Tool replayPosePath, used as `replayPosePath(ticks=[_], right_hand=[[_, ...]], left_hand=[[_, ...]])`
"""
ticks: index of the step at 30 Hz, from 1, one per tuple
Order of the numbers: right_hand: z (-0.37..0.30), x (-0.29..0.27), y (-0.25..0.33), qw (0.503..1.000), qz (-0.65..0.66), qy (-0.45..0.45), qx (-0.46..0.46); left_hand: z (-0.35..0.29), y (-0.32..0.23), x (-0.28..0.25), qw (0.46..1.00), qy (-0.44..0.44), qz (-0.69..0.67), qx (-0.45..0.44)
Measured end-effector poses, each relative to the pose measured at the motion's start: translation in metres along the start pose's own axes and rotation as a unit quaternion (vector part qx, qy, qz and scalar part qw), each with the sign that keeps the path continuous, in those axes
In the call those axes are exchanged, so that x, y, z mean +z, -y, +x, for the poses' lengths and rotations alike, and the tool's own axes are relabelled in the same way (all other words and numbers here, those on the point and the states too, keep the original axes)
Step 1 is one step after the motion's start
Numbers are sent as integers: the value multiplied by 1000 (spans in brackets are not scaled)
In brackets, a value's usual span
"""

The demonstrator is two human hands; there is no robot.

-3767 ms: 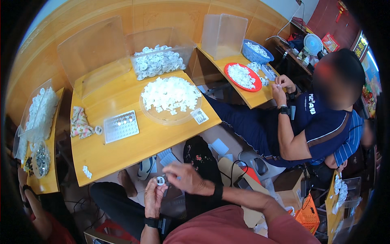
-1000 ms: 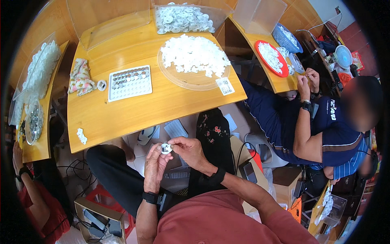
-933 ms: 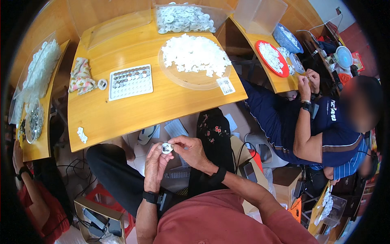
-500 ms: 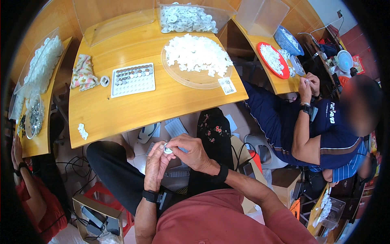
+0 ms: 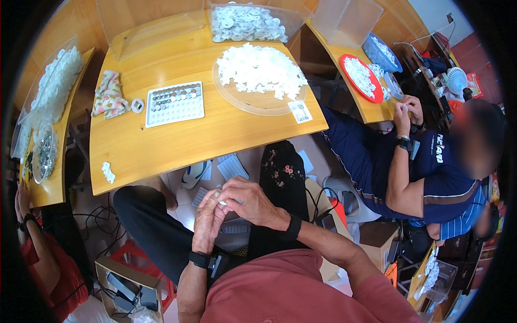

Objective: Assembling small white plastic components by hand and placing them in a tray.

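Compared with a moment ago, the right hand (image 5: 249,200) has closed further over the left hand (image 5: 207,220), so the small white part (image 5: 221,202), earlier plainly visible between the fingertips, now shows only as a sliver. Both hands are curled shut around it, pinching it together over the lap, below the near edge of the worktop (image 5: 177,142).

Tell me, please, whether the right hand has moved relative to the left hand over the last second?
Yes. The right hand has closed over the left hand's fingertips, covering the small white piece that showed between them; both remain below the wooden table edge.
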State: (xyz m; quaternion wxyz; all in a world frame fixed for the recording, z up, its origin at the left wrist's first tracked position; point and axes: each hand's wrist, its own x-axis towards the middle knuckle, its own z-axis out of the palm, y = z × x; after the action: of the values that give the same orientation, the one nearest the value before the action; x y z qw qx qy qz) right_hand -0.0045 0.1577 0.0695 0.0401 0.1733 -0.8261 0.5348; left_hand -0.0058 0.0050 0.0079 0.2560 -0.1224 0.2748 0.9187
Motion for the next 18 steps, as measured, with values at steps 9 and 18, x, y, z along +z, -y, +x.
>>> replayPosePath(ticks=[9,18], right_hand=[[2,3,-9,997,-19,-41,55],[3,0,-6,986,23,-64,154]], left_hand=[[-4,-11,16,996,26,79,12],[-1,-4,10,989,7,147,7]])
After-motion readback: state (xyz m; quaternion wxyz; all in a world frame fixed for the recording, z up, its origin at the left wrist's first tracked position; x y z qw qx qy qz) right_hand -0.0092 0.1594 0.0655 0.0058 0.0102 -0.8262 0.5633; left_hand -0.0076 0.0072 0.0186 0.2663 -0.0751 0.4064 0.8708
